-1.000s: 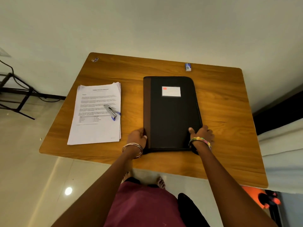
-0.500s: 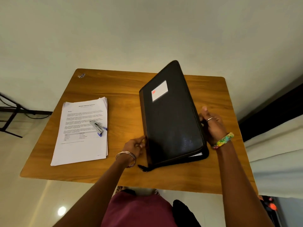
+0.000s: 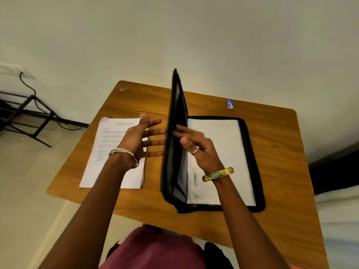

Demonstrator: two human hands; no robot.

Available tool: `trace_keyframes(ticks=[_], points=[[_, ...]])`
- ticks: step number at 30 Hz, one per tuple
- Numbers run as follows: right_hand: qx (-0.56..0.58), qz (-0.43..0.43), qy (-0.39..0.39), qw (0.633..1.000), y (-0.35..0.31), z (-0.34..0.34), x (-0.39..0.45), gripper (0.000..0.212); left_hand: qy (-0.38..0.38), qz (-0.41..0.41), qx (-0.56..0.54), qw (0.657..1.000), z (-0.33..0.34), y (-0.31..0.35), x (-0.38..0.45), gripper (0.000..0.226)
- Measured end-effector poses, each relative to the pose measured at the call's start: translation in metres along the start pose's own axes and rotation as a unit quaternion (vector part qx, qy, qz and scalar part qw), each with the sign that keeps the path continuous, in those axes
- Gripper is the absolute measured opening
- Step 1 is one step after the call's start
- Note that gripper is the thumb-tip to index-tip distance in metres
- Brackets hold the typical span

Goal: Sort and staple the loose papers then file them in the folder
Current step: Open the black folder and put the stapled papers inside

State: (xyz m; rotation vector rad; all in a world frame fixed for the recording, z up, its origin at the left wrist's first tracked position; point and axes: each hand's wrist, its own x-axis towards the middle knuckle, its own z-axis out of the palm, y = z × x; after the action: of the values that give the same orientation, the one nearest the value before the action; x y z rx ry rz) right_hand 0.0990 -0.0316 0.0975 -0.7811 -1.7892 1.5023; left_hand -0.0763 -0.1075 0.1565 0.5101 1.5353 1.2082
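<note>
Right now the fingers (image 3: 155,132) of the left hand (image 3: 136,138) are straight and spread apart, reaching toward the outer face of the raised folder cover (image 3: 175,133); whether the tips actually touch it cannot be told, as they meet its edge from behind. A ring sits on one finger and thin metal bangles circle that wrist. On the other side, the right hand (image 3: 198,150) has its fingers loosely bent against the inner face of the cover, thumb forward, though motion blur hides whether they pinch it or only press. A ring shows on this hand too, with a multicoloured bangle at the wrist.

Between the two hands the cover stands almost upright, seen nearly edge-on, black with a dark inner pocket. The rest of the folder (image 3: 252,162) lies flat on the wooden table (image 3: 281,171), right of centre: a black zip-edged border framing pale, glossy sheets or sleeves inside.

Left of the folder, just beside it, the loose papers (image 3: 108,158) lie in a white stack, slightly fanned at the edges, with printed text on the top sheet. The left forearm crosses over part of the stack.

Near the table's far edge rests a small blue and white box (image 3: 230,104).
</note>
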Motion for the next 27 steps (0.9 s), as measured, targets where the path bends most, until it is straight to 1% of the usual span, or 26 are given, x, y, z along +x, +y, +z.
trace_keyframes(ticks=[1, 2, 3, 4, 5, 6, 7, 8, 9, 10, 12, 13, 15, 17, 19, 21, 23, 27], points=[[0.040, 0.015, -0.047, 0.998, -0.001, 0.008, 0.002, 0.029, 0.009, -0.004, 0.022, 1.000, -0.006, 0.002, -0.002, 0.054], [0.079, 0.029, -0.061, 0.995, -0.002, 0.020, 0.003, 0.025, 0.029, -0.011, 0.051, 0.998, -0.014, 0.000, 0.001, 0.047], [0.108, 0.054, -0.067, 0.990, 0.003, 0.031, 0.008, 0.023, 0.061, -0.011, 0.085, 0.994, -0.024, -0.001, 0.002, 0.043], [0.113, 0.089, -0.027, 0.989, 0.011, 0.037, 0.010, 0.021, 0.090, -0.016, 0.110, 0.990, -0.034, -0.008, 0.007, 0.043], [0.078, 0.114, 0.043, 0.989, 0.025, 0.044, 0.014, 0.019, 0.110, -0.021, 0.117, 0.987, -0.048, -0.012, 0.012, 0.043], [0.017, 0.134, 0.105, 0.985, 0.040, 0.044, 0.015, 0.017, 0.122, -0.025, 0.117, 0.985, -0.060, -0.021, 0.019, 0.043], [-0.062, 0.150, 0.147, 0.976, 0.052, 0.042, 0.014, 0.017, 0.134, -0.028, 0.121, 0.983, -0.070, -0.029, 0.023, 0.044], [-0.128, 0.168, 0.168, 0.963, 0.063, 0.040, 0.013, 0.020, 0.147, -0.033, 0.140, 0.979, -0.082, -0.039, 0.030, 0.045], [-0.178, 0.189, 0.167, 0.951, 0.074, 0.036, 0.010, 0.025, 0.158, -0.044, 0.160, 0.973, -0.091, -0.048, 0.036, 0.046], [-0.226, 0.205, 0.145, 0.941, 0.085, 0.028, 0.005, 0.032, 0.168, -0.049, 0.169, 0.970, -0.097, -0.058, 0.042, 0.046], [-0.329, 0.224, 0.076, 0.914, 0.104, 0.014, -0.009, 0.047, 0.162, -0.071, 0.159, 0.971, -0.107, -0.076, 0.052, 0.046], [-0.380, 0.236, 0.051, 0.893, 0.111, 0.011, -0.016, 0.052, 0.153, -0.088, 0.156, 0.972, -0.111, -0.079, 0.058, 0.047], [-0.447, 0.252, 0.036, 0.858, 0.121, 0.009, -0.029, 0.057, 0.128, -0.107, 0.159, 0.973, -0.115, -0.087, 0.071, 0.048], [-0.471, 0.262, 0.069, 0.840, 0.123, 0.007, -0.042, 0.053, 0.100, -0.099, 0.172, 0.975, -0.108, -0.090, 0.083, 0.047], [-0.473, 0.283, 0.130, 0.824, 0.122, 0.004, -0.051, 0.044, 0.069, -0.086, 0.184, 0.977, -0.094, -0.091, 0.096, 0.046], [-0.478, 0.310, 0.169, 0.804, 0.120, -0.002, -0.061, 0.041, 0.044, -0.079, 0.194, 0.977, -0.074, -0.092, 0.103, 0.045], [-0.482, 0.327, 0.180, 0.792, 0.119, -0.013, -0.068, 0.045, 0.044, -0.074, 0.219, 0.972, -0.054, -0.096, 0.108, 0.048], [-0.515, 0.344, 0.137, 0.773, 0.117, -0.032, -0.072, 0.051, 0.079, -0.070, 0.293, 0.950, -0.035, -0.112, 0.103, 0.055]])
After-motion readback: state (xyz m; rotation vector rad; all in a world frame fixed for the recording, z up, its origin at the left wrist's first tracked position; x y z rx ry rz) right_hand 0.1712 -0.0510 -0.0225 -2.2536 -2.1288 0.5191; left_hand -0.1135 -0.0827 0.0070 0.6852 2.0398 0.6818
